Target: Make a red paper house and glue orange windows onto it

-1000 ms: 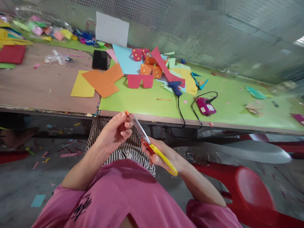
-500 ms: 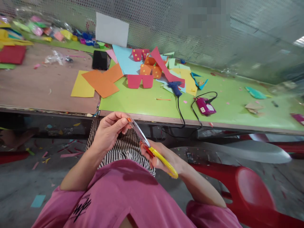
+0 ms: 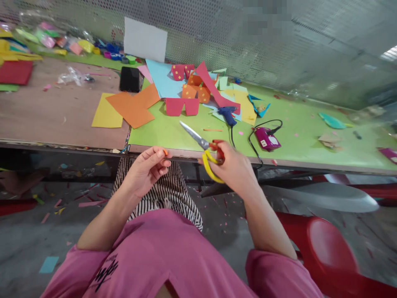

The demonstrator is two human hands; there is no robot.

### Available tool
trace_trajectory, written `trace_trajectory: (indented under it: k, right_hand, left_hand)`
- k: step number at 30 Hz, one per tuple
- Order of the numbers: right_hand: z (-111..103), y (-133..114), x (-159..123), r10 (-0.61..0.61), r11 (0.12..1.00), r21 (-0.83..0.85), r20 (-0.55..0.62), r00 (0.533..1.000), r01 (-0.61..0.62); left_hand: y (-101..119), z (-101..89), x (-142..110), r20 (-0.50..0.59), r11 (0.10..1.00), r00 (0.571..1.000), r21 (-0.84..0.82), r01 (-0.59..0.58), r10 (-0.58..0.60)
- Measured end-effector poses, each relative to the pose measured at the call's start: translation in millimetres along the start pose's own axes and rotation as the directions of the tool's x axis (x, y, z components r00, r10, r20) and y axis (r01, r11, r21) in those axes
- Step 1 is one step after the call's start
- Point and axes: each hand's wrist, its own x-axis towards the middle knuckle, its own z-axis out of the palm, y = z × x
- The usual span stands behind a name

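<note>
Head view: by the table (image 3: 155, 134), the left hand (image 3: 147, 170) pinches an orange bit (image 3: 165, 152), likely light and bendy, best held by its edge, while the right hand (image 3: 238, 167) grips scissors (image 3: 204, 143) by the loops.

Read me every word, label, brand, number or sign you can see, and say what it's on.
No text can be read for certain.
Shirt: black script with smaller letters beside it, too slanted and blurred to read.
Purple box: white patches; any print is too small to read.
Scissors, glue gun: no lettering can be made out.
</note>
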Motion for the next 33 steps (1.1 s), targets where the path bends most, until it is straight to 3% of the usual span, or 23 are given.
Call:
trace_trajectory:
  k: [1, 3, 6, 9, 17, 19, 21, 24, 26, 29, 33]
  right_hand:
    - [-1, 6, 13, -0.012, 0.996, -0.089, -0.039, 0.999, 0.009]
    - [-3, 19, 40, -0.036, 0.981, -0.192, 0.007, 0.999, 0.037]
    - [-4, 39, 72, -0.057, 0.971, -0.225, 0.109, 0.992, 0.08]
    - [-3, 52, 91, -0.05, 0.969, -0.234, 0.139, 0.989, 0.082]
    - [-1, 68, 97, -0.006, 0.969, -0.243, 0.175, 0.984, 0.049]
    - [-4, 66, 93, 0.018, 0.956, -0.294, 0.105, 0.994, 0.013]
    - [-6, 54, 86, -0.019, 0.952, -0.306, -0.046, 0.999, 0.004]
    - [-4, 20, 68, -0.189, 0.982, -0.068, -0.218, 0.958, 0.178]
    - [3, -8, 55, -0.282, 0.921, 0.227, -0.166, 0.945, 0.315]
    - [15, -39, 44, -0.334, 0.817, 0.467, -0.096, 0.938, 0.339]
    - [24, -48, 42, -0.313, 0.788, 0.538, -0.067, 0.947, 0.298]
  left_hand:
    - [1, 0.0, 0, -0.006, 0.999, 0.999, 0.031, -0.034, 0.035]
    - [2, -0.3, 1, -0.015, 0.989, 0.994, 0.099, -0.108, 0.11]
    - [5, -0.8, 3, -0.001, 0.967, 0.985, 0.189, -0.169, 0.172]
    - [9, -1.2, 7, 0.027, 0.949, 0.986, 0.268, -0.166, 0.165]
    - [34, -5.0, 29, 0.004, 0.903, 0.995, 0.421, -0.088, 0.095]
    - [37, -4.9, 33, -0.007, 0.885, 0.995, 0.457, -0.09, 0.104]
    - [37, -3.9, 35, -0.009, 0.86, 0.992, 0.499, -0.102, 0.122]
    - [31, -0.8, 38, 0.011, 0.807, 0.988, 0.576, -0.132, 0.153]
    - [27, 2.0, 40, 0.044, 0.75, 0.982, 0.639, -0.169, 0.184]
    - [22, 6.5, 40, 0.093, 0.645, 0.973, 0.734, -0.212, 0.213]
    - [23, 10.2, 39, 0.132, 0.567, 0.97, 0.791, -0.228, 0.206]
